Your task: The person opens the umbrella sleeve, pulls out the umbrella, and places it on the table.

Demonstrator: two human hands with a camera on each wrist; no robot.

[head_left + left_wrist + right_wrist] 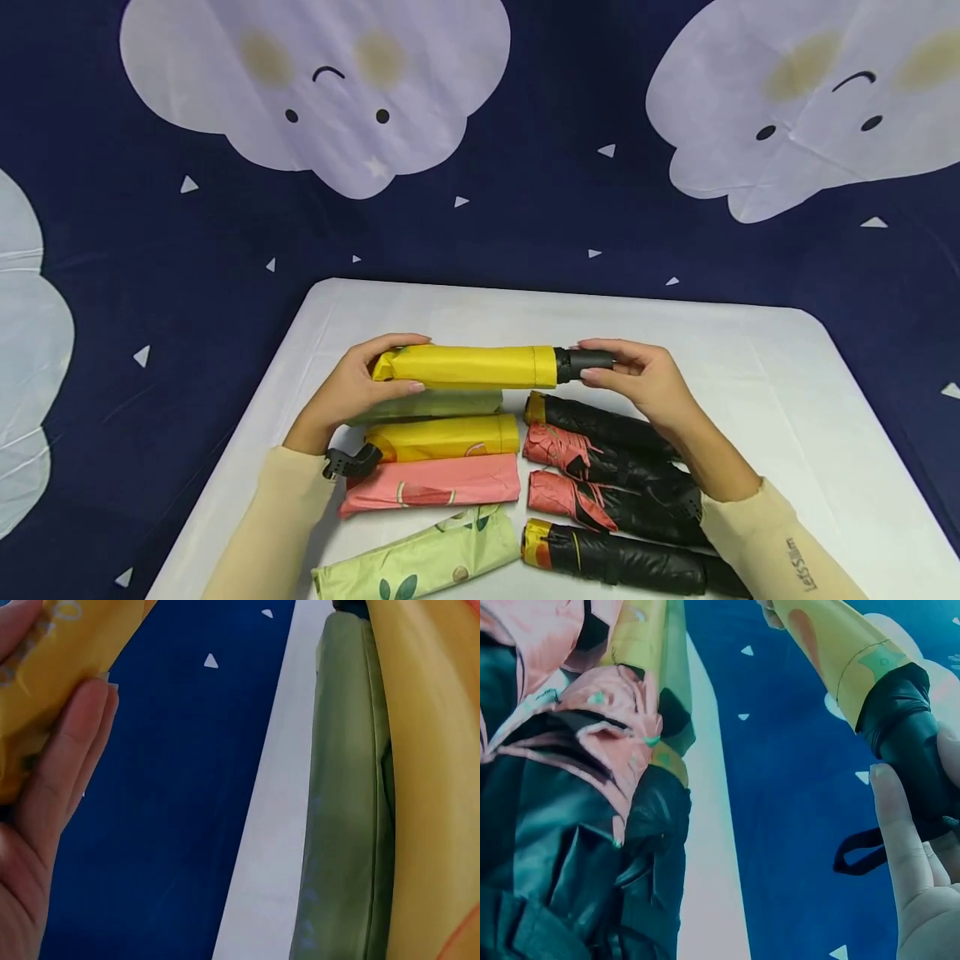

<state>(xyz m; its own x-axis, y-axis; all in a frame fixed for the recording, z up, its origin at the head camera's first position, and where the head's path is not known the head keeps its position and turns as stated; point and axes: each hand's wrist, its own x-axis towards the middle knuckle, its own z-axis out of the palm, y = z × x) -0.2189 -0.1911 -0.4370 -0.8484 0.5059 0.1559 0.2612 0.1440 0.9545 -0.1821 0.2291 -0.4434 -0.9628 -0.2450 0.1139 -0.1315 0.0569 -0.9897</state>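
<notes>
A folded umbrella in a yellow sleeve (468, 367) is held level above the far half of the table, its black handle (592, 360) sticking out at the right. My left hand (352, 387) grips the sleeve's left end between thumb and fingers. At the other end my right hand (656, 387) pinches the handle. A wrist strap loop (859, 851) hangs from it in the right wrist view. Beneath lie a green sleeve (427, 405), a yellow sleeve (450, 437), a pink sleeve (450, 482) and a pale green leaf-print sleeve (427, 558).
To the right, black folded umbrellas lie stacked in a column, the nearest with a yellow tip (622, 557), two with pink fabric (558, 446). They rest on a white table (780, 367). Behind hangs a dark blue cloth (555, 225) with cloud prints.
</notes>
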